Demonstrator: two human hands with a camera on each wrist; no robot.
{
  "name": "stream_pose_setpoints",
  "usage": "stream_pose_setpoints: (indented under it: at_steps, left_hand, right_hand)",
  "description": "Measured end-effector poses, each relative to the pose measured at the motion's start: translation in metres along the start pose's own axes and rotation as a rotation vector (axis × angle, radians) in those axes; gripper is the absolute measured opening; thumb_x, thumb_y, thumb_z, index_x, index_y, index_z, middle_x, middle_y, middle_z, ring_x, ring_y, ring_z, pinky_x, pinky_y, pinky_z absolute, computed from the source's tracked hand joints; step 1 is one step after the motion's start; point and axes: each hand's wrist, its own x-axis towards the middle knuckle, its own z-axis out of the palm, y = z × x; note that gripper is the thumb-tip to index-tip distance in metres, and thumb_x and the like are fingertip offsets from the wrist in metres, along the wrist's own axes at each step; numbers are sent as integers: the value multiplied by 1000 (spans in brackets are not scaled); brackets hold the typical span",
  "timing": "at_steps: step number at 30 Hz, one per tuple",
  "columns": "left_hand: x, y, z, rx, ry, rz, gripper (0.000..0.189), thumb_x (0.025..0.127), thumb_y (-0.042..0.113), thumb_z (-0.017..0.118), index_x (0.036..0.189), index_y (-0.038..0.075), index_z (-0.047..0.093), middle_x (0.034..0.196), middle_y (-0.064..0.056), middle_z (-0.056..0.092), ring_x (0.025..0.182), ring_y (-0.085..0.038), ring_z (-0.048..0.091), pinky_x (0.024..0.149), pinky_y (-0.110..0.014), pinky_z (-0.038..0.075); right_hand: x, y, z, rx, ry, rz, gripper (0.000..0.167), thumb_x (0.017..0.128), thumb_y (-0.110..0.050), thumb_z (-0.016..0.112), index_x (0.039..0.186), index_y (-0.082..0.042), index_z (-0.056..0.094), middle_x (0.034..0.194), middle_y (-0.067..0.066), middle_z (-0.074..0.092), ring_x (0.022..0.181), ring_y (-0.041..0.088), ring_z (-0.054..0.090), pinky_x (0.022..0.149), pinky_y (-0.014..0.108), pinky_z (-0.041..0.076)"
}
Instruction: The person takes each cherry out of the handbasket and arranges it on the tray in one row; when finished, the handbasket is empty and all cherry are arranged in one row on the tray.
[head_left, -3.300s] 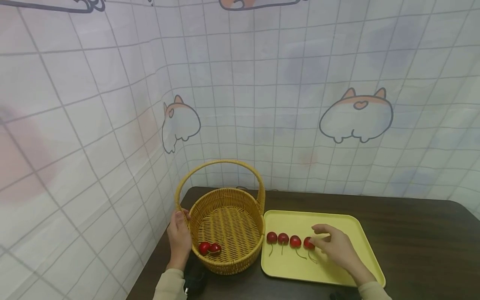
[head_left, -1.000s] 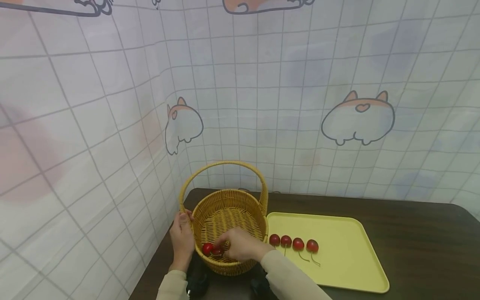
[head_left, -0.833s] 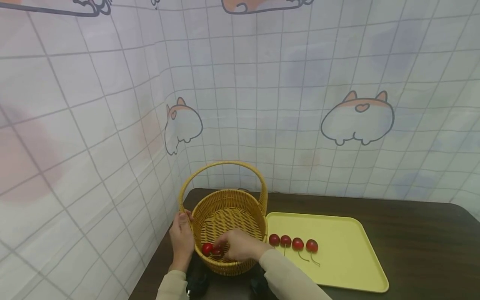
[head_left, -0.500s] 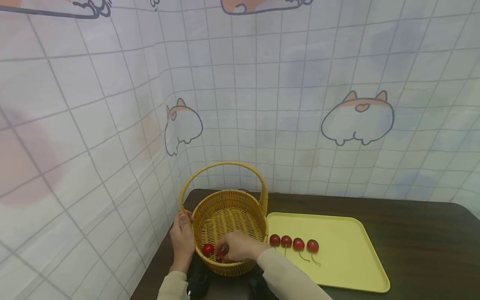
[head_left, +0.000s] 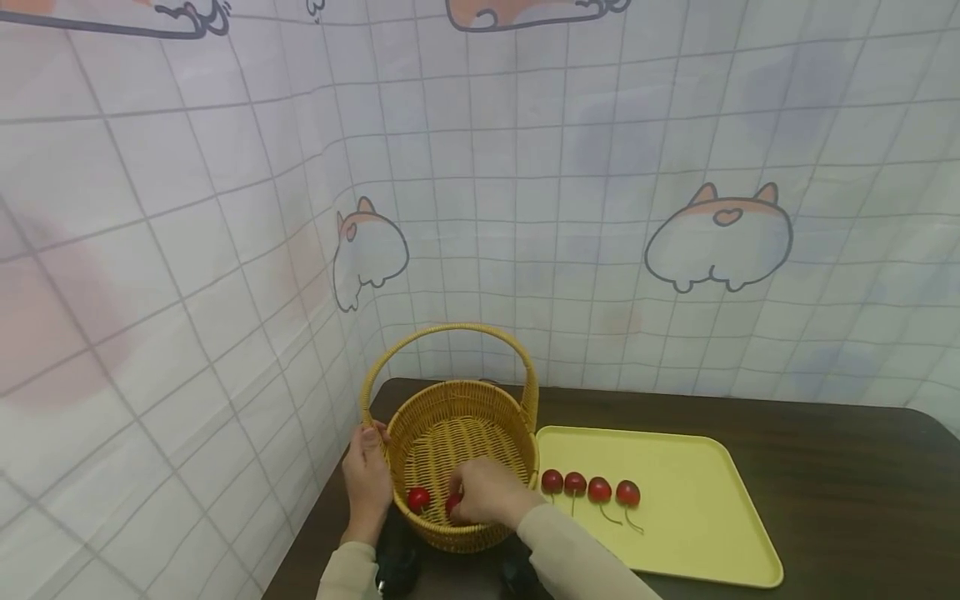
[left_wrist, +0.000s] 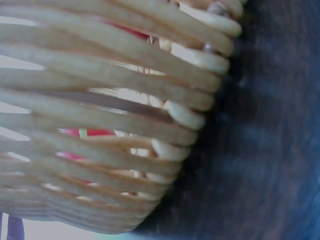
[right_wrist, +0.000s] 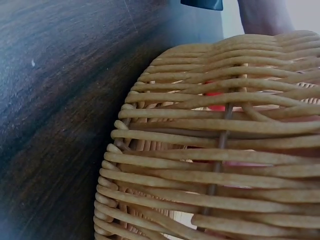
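A wicker basket with a tall arched handle stands on the table. My left hand grips it on the left, at the foot of the handle. Reaching inside over the near right rim, my right hand pinches a red cherry, partly hidden by the fingers. Another cherry lies to its left on the basket floor. Both wrist views are filled by the basket's woven wall, seen close in the left wrist view and likewise in the right; bits of red show through the gaps.
Right of the basket lies a yellow tray, holding a row of several stemmed cherries near its left side. The dark wooden table extends to the right. A patterned white curtain hangs behind and on the left.
My right hand has left the tray's cherries and reached into the basket. There it has drawn one cherry rightward, away from the other. My left hand stays on the basket.
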Motion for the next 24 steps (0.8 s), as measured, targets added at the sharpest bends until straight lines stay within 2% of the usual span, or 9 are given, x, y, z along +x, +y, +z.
stream_pose_setpoints:
  at_steps: [3,5,7,10,12,17,24]
  left_hand:
    - [0,-1,0,2,4,11,39,108,29,33,104,1,59,87,-9,59,75,-18,47,69,-27,34]
    - [0,-1,0,-2,6,23,39,109,28,33,104,0,59,87,-9,59,76,-19,47,70,-26,35]
    - [0,-2,0,-12,7,30,38,108,28,33,103,0,59,87,-10,60,77,-19,48,71,-25,35]
    - [1,-2,0,-25,9,38,37,108,27,34,103,-1,59,87,-11,60,79,-20,50,72,-25,36]
    - [1,-2,1,-26,12,39,37,108,27,34,103,-1,59,87,-11,60,79,-20,50,72,-25,35]
    - [1,-1,1,-21,20,44,37,108,26,35,103,-1,59,87,-12,60,78,-20,50,71,-24,35]
    - [0,0,1,-31,16,45,38,108,25,34,103,-3,59,88,-13,60,78,-21,51,70,-23,35]
  right_hand:
    - [-2,0,0,-11,51,9,8,79,-21,74,81,-17,67,73,-9,57,66,8,50,58,27,43]
    - [-3,1,0,7,109,4,8,81,-19,71,84,-13,66,75,-5,58,66,9,50,57,27,42]
    - [-4,2,-1,48,166,4,11,84,-18,68,90,-10,66,81,-1,62,71,12,55,61,29,46]
    - [-6,4,-2,126,247,1,29,87,-21,66,112,-8,66,102,4,67,88,15,59,72,31,49]
    - [-8,6,-4,168,286,-9,31,88,-21,66,117,-11,67,108,4,68,93,15,60,77,33,50]
    - [-20,13,-12,285,315,-55,27,89,-17,67,115,-14,69,104,1,68,86,12,62,73,32,51]
    - [-36,28,-23,463,306,-32,26,88,-17,72,113,-13,67,108,3,66,80,15,64,63,28,51]
